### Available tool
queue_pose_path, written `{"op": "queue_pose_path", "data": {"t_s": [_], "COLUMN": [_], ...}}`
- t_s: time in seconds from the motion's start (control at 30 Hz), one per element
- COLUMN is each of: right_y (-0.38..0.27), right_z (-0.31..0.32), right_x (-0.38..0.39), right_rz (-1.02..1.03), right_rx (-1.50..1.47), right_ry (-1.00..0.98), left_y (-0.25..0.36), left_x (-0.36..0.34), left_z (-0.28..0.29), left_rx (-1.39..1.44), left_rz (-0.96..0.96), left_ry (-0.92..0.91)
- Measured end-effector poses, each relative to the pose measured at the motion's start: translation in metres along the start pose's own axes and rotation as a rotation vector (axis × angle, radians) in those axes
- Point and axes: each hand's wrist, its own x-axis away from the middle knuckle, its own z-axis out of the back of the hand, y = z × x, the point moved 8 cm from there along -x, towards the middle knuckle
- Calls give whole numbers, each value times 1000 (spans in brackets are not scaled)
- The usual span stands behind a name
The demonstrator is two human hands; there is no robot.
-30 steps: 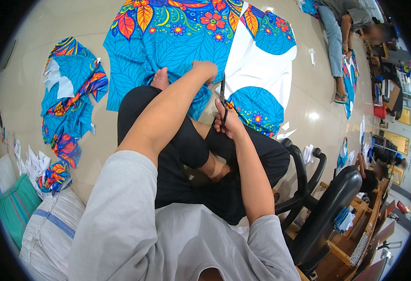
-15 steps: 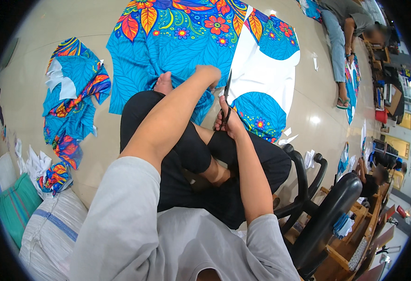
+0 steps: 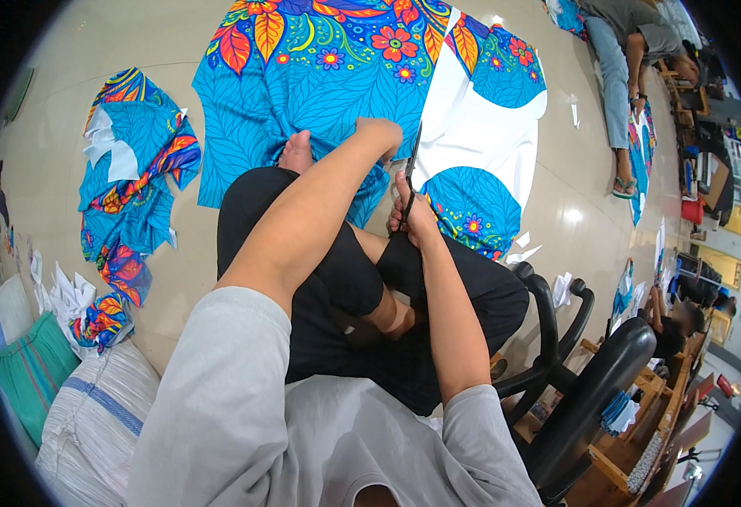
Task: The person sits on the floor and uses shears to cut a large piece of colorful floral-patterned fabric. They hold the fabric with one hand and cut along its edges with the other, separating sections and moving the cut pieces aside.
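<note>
A large blue fabric (image 3: 341,93) with bright flowers and leaves lies on the floor in front of me. My left hand (image 3: 379,138) is closed on its near edge, the fingertips partly hidden. In my right hand (image 3: 417,218) is a pair of black scissors (image 3: 414,160), its long blades pointing away from me along the border between the blue print and a white part of the cloth (image 3: 472,135). Right of the scissors lies a rounded blue printed section (image 3: 476,207) against the white. My bare foot (image 3: 296,152) rests at the fabric's near side.
Cut printed pieces (image 3: 130,186) and white scraps (image 3: 66,296) lie to the left. Woven sacks (image 3: 92,422) stand at lower left. A black chair (image 3: 594,406) is close on my right. Farther right, another person (image 3: 611,84) bends over fabric; someone else (image 3: 670,329) sits lower down.
The scissors' handles look closer together than before, and the blades lie slightly farther right. My left hand keeps its hold on the fabric. The whole view has shifted slightly.
</note>
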Motion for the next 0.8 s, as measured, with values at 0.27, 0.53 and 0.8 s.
{"op": "queue_pose_path", "data": {"t_s": [0.27, 0.53, 0.8], "right_y": [3, -1, -14], "right_z": [-4, -4, 2], "right_x": [-1, -2, -25], "right_rz": [13, -5, -37], "right_rx": [-16, -38, -39], "right_ry": [-2, -32, -41], "left_y": [-1, -1, -21], "left_x": [-2, -3, -6], "left_z": [-1, 12, 1], "left_rx": [-6, 62, 69], "left_rz": [19, 29, 249], "left_ry": [-25, 140, 196]}}
